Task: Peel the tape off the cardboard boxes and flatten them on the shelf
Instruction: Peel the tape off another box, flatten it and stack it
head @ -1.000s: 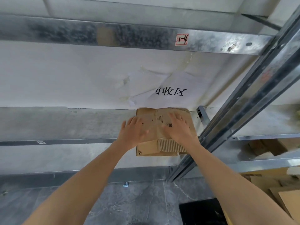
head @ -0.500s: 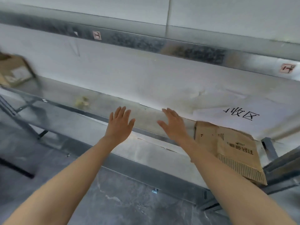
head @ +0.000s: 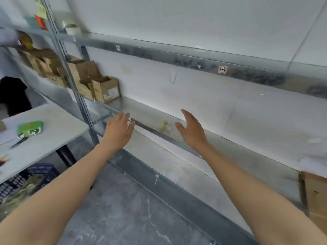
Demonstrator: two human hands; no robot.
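Observation:
Both my hands hover empty in front of the metal shelf [head: 177,138], fingers straight. My left hand [head: 119,130] is near the shelf's front rail. My right hand [head: 192,130] is a little to its right, above the shelf board. A flattened cardboard box [head: 315,197] lies at the far right edge of the view on the shelf, partly cut off. Several upright cardboard boxes [head: 104,89] stand at the far left of the shelf, some with open flaps. A small crumpled wad of tape [head: 164,126] lies on the shelf between my hands.
A white table [head: 53,137] stands at left with a green packet [head: 30,129] on it. Under it sits a dark plastic crate [head: 31,177] with yellowish scraps. A shelf upright [head: 77,96] rises beside the table. Grey tiled floor lies below.
My hands have left the flattened box and moved left along the shelf. The view has swung left, so the flat box slid to the right edge and the upright boxes came into view.

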